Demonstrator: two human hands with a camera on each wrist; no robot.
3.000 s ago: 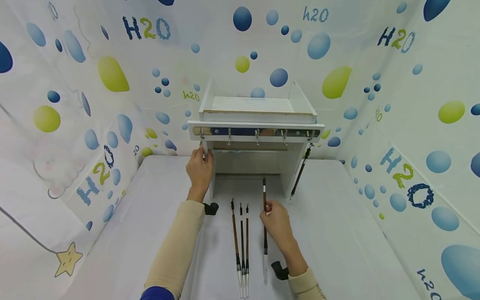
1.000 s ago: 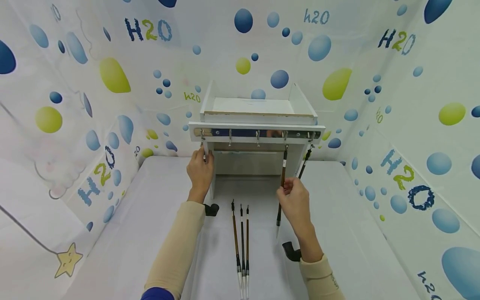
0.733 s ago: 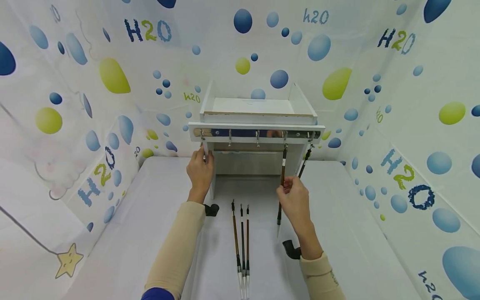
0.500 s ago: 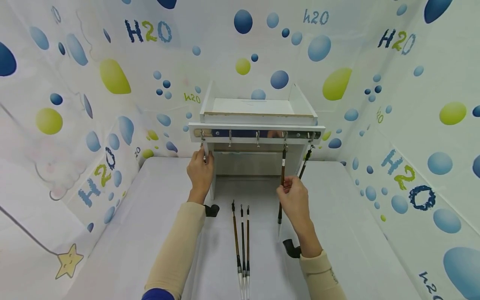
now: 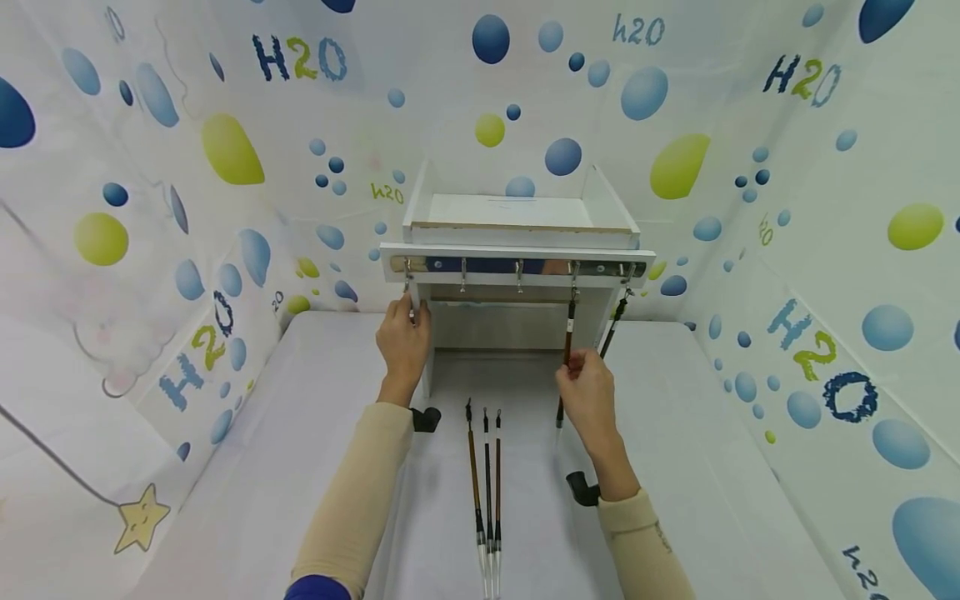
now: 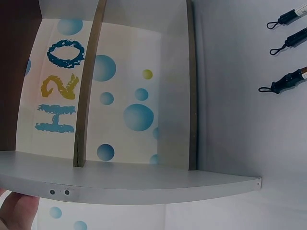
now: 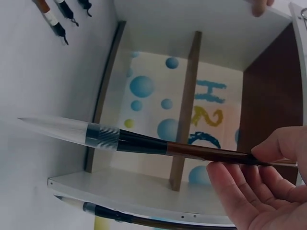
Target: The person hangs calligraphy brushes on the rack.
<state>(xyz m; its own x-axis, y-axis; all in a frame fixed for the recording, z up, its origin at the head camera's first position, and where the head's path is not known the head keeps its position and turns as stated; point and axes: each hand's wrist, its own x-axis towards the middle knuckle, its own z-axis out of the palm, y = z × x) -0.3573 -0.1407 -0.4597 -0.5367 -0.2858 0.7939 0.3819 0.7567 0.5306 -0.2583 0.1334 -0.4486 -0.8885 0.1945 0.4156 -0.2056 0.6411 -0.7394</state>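
Note:
My right hand (image 5: 588,392) pinches a writing brush (image 5: 569,333) by its brown handle, thumb against fingers. The brush hangs bristles down, its top loop right at the second hook from the right on a white wooden rack (image 5: 517,250). In the right wrist view the brush's pale pointed bristles (image 7: 53,128) and dark ferrule stretch leftward. My left hand (image 5: 403,342) grips the rack's left side panel, fingertips (image 7: 259,6) showing over its edge in the right wrist view. Another brush (image 5: 617,321) hangs from the far right hook, partly behind my right hand.
Three brushes (image 5: 487,492) lie side by side on the white cloth (image 5: 442,533) before the rack, loops toward it. The rack's metal strip carries several hooks (image 5: 519,275). An open tray-like top (image 5: 510,212) sits above. Patterned curtains (image 5: 420,75) enclose the table.
Since three seconds ago my right hand has carried the brush up and right, from low before the rack to the second hook from the right. The left hand has kept its place.

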